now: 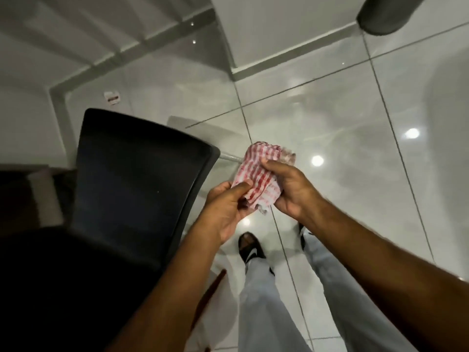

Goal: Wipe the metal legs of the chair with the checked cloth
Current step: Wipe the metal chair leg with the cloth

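Under me lay a glossy pale tiled floor, its dark grout lines crossing and ceiling lights mirrored as bright spots; a small red-and-white sticker sat on one tile; my pale trousers fell over black sandals; a grey rounded object blurred at top right.

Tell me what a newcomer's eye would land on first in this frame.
First the red-and-white checked cloth, bunched at the centre and held between the left hand and the right hand above the glossy tiled floor. Next the dark chair seat filling the left side, with a short piece of metal leg showing past its right edge, not yet touched by the cloth.
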The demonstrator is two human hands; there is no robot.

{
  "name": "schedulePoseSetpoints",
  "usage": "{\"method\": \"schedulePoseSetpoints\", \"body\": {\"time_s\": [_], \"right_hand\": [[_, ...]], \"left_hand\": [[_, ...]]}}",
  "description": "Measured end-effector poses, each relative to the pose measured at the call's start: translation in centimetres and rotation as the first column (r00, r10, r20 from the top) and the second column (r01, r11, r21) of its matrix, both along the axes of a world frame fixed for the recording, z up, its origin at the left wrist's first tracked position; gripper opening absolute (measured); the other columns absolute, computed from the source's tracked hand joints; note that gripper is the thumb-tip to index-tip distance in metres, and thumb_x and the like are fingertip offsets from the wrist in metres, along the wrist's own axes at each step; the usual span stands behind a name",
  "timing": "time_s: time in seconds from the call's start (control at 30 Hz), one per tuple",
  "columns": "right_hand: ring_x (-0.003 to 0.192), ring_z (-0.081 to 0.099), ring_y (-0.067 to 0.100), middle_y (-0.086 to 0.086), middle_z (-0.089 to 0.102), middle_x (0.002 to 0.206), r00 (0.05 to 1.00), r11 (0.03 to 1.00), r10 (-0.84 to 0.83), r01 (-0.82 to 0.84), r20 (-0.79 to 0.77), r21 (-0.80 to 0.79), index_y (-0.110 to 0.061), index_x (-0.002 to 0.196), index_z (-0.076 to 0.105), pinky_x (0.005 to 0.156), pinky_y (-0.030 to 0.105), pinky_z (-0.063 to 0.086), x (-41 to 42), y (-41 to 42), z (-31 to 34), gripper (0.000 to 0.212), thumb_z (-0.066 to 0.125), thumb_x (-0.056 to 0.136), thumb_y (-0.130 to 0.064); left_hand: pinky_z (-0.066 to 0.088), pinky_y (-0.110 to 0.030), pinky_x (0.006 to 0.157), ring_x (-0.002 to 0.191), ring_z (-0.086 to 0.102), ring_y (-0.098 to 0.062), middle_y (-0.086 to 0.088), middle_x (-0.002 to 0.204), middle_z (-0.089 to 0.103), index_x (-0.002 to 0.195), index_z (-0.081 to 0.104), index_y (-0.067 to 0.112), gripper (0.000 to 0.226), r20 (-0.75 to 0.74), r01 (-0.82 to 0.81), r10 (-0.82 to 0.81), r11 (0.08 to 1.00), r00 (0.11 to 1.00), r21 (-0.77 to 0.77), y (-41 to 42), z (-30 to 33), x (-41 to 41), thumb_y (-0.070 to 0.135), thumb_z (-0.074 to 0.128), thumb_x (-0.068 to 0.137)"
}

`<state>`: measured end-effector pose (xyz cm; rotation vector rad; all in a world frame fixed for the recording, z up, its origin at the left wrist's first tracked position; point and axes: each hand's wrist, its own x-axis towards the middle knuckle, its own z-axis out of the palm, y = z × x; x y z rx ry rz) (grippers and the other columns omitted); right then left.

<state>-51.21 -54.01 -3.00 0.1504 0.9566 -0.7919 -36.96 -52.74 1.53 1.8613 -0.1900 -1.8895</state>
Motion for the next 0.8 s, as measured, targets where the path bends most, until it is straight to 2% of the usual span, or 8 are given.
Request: {"method": "schedulePoseSetpoints", "body": {"time_s": [0.07, 0.13, 0.27, 0.37, 0.43, 0.57, 0.7, 0.8], "right_hand": [[0.111, 0.065, 0.042, 0.029, 0.063, 0.124, 0.999, 0.998, -0.019, 0.021, -0.04, 0.057, 0.007, 0.133, 0.053, 0.103, 0.057, 0.048, -0.4, -1.2, -1.5, 0.047, 0.062, 0.089, -0.004], [0.114, 0.064, 0.043, 0.028, 0.064, 0.126, 0.996, 0.995, -0.034, 0.042, -0.082, 0.094, 0.004, 0.131, 0.055, 0.103, 0.058, 0.048, -0.6, -1.9, -3.4, 0.045, 0.064, 0.087, -0.002], [0.099, 0.072, 0.037, 0.02, 0.075, 0.108, 0.97, 0.985, -0.065, 0.1, -0.233, 0.141, -0.003, 0.122, 0.062, 0.094, 0.054, 0.055, -0.4, -1.8, -7.9, 0.036, 0.064, 0.087, -0.001], [0.087, 0.076, 0.033, 0.015, 0.079, 0.092, 0.939, 0.969, -0.139, 0.195, -0.316, 0.154, -0.002, 0.113, 0.065, 0.08, 0.046, 0.061, 0.2, -1.0, -11.4, 0.028, 0.065, 0.085, 0.0], [0.085, 0.076, 0.035, 0.017, 0.079, 0.091, 0.924, 0.946, -0.196, 0.266, -0.329, 0.184, 0.0, 0.108, 0.066, 0.078, 0.046, 0.061, 0.9, -0.4, -13.4, 0.027, 0.069, 0.081, 0.002], [0.085, 0.076, 0.035, 0.02, 0.078, 0.095, 0.901, 0.908, -0.285, 0.363, -0.326, 0.209, 0.0, 0.1, 0.068, 0.076, 0.042, 0.061, 3.1, 0.7, -17.1, 0.019, 0.069, 0.082, 0.004], [0.1, 0.071, 0.038, 0.023, 0.071, 0.114, 0.883, 0.949, -0.218, 0.291, -0.415, 0.121, -0.001, 0.116, 0.065, 0.091, 0.047, 0.057, 5.6, 0.1, -19.8, 0.026, 0.061, 0.09, 0.0], [0.103, 0.066, 0.019, 0.011, 0.066, 0.128, 0.777, 0.999, 0.023, -0.005, -0.629, 0.032, -0.015, 0.13, 0.054, 0.079, 0.016, 0.051, 8.2, -1.3, -20.6, 0.034, 0.056, 0.096, -0.012]], "left_hand": [[0.065, -0.034, 0.068, 0.085, 0.076, -0.022, -0.011, 0.095, 0.079, 0.11, 0.067, 0.005, 0.02, 0.161, 0.217, -0.217, 0.976, 0.963, 0.018, -1.2, -1.4, -0.5, 0.019, 0.063, 0.096], [0.064, -0.045, 0.08, 0.091, 0.073, -0.026, -0.011, 0.101, 0.075, 0.11, 0.065, 0.009, 0.029, 0.432, 0.63, -0.576, 0.776, 0.694, 0.022, -2.4, -3.2, 0.4, 0.034, 0.058, 0.098], [0.045, -0.05, 0.107, 0.121, 0.056, -0.033, -0.017, 0.126, 0.064, 0.128, 0.054, 0.008, 0.05, 0.87, 0.955, -0.399, -0.173, -0.29, 0.239, -6.9, -6.2, 5.7, 0.045, 0.034, 0.101], [0.036, -0.053, 0.117, 0.135, 0.046, -0.037, -0.021, 0.139, 0.057, 0.136, 0.047, 0.003, 0.059, 0.793, 0.608, -0.07, -0.683, -0.605, 0.405, -12.3, -8.3, 10.5, 0.044, 0.027, 0.099], [0.036, -0.052, 0.118, 0.138, 0.047, -0.036, -0.019, 0.143, 0.056, 0.136, 0.05, 0.004, 0.054, 0.757, 0.263, 0.129, -0.889, -0.64, 0.374, -15.3, -9.6, 12.8, 0.039, 0.032, 0.1], [0.047, -0.048, 0.11, 0.123, 0.061, -0.034, -0.014, 0.123, 0.071, 0.117, 0.068, 0.008, 0.046, 0.824, -0.126, 0.208, -0.978, -0.527, 0.167, -18.7, -13.3, 11.6, 0.037, 0.039, 0.096], [0.054, -0.042, 0.1, 0.107, 0.068, -0.032, -0.012, 0.107, 0.077, 0.103, 0.074, 0.007, 0.043, 0.853, -0.098, 0.066, -0.995, -0.518, 0.017, -19.6, -15.1, 10.9, 0.037, 0.047, 0.089], [0.053, -0.042, 0.103, 0.11, 0.069, -0.031, -0.012, 0.109, 0.077, 0.104, 0.075, 0.008, 0.042, 0.839, -0.04, -0.022, -0.998, -0.543, -0.052, -19.9, -15.4, 11.3, 0.037, 0.05, 0.087]]}}
